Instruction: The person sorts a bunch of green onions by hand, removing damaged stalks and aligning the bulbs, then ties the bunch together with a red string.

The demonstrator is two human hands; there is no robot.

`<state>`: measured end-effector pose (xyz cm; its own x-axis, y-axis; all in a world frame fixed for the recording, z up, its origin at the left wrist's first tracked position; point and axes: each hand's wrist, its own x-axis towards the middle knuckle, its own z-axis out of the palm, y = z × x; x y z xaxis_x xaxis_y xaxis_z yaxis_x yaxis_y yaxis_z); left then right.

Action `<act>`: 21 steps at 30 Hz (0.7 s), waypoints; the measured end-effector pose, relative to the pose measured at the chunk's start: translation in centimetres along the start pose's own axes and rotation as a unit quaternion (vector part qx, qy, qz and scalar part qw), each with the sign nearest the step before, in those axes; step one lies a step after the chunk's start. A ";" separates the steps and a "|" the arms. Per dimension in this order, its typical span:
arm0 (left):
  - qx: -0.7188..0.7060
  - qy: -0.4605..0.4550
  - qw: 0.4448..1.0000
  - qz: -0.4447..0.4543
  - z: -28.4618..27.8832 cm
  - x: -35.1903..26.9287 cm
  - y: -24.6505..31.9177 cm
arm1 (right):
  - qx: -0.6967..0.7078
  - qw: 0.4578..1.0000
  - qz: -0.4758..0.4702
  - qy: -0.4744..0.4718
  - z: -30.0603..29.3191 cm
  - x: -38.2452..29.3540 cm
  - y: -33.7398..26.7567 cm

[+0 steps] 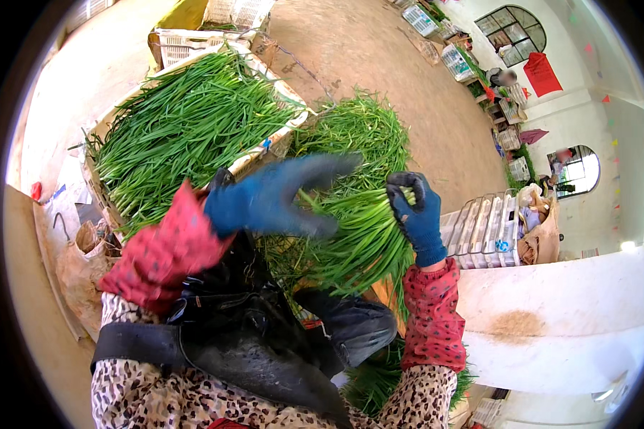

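Observation:
My right hand (421, 214), in a blue glove with dark coated fingers, is closed around the pale stem ends of a bunch of Chinese chives (354, 236). The leaves fan out leftward and down from that fist, over my knees. Motion blurs my left hand (279, 195), gloved the same way; its fingers and thumb are spread, with nothing seen between them. It hovers just left of the bunch, near the white plastic crate (260, 155) full of chives (193, 123). A loose heap of thin green leaves (359, 128) lies beyond both hands.
Stacked white crates (483, 230) stand at the right beside a low white wall (558, 305). More greens (375, 375) lie below my right forearm. A woven sack (80, 268) sits at the left. People (496, 78) are in the distance near more crates.

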<state>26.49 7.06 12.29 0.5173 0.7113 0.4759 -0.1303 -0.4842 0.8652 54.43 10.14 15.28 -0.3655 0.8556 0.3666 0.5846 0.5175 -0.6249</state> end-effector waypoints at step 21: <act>-0.740 0.019 0.588 -0.324 20.0 -8.3 -11.3 | 0.217 0.941 0.247 -0.086 8.1 -11.4 5.7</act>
<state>40.63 -3.57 -4.61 0.8485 0.5266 -0.0520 -0.5250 0.8501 0.0417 56.04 3.22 1.93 -0.2614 0.9557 -0.1354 0.3766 -0.0282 -0.9260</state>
